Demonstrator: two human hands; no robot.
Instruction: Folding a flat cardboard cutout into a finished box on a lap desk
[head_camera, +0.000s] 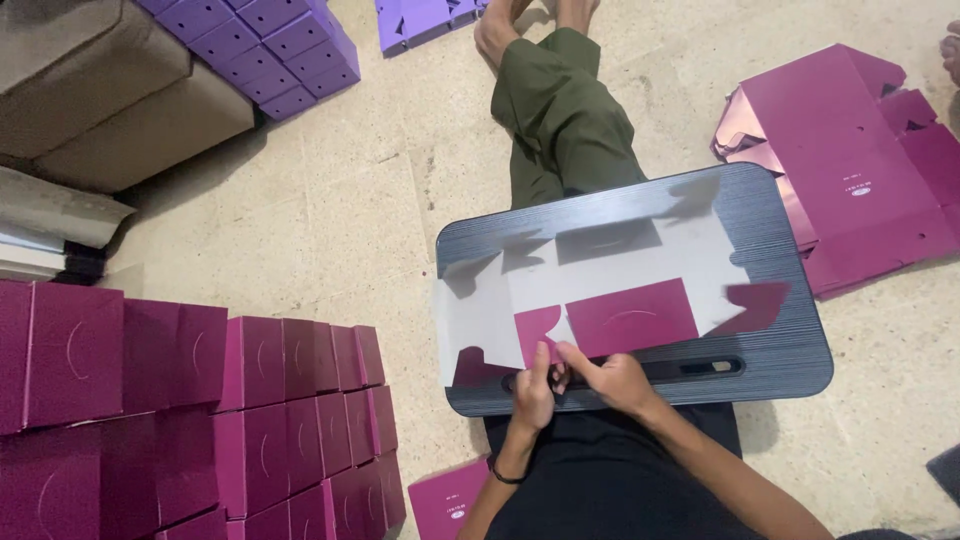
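Two hands work at the near edge of a dark lap tray (780, 350), where a flat cardboard box blank (600, 280) lies unfolded, white inner face up. The left hand (535, 392) has its fingers curled and pinches a small magenta flap (537, 328) at the blank's near left part; the right hand (612, 378) is partly closed, its fingertips pressing down on the near edge of the larger magenta panel (632, 315) folded over just beside it.

The blank looks like thin printed card: light, easy to lift with two fingers, stiff across its panels but ready to bend along its scored lines. I judge it would crease or tear at the narrow tabs if pulled hard, so the safest hold is on a panel close to a fold, thumb on top and fingers beneath. The coloured face seems smooth and faintly glossy, likely a little slippery; the white side looks matt. The tray has a fine ribbed surface, rounded corners and a long slot near its near edge.

Off the tray's left edge, folded magenta boxes (290, 400) stand in tight rows on the floor (360, 200), each with a curved cut in its face. Beyond its right corner lies a pile of flat magenta blanks (850, 170). Lilac boxes (260, 45) sit farther off, beside brown cartons (110, 90). One green trouser leg (560, 110) stretches out past the tray's far edge.
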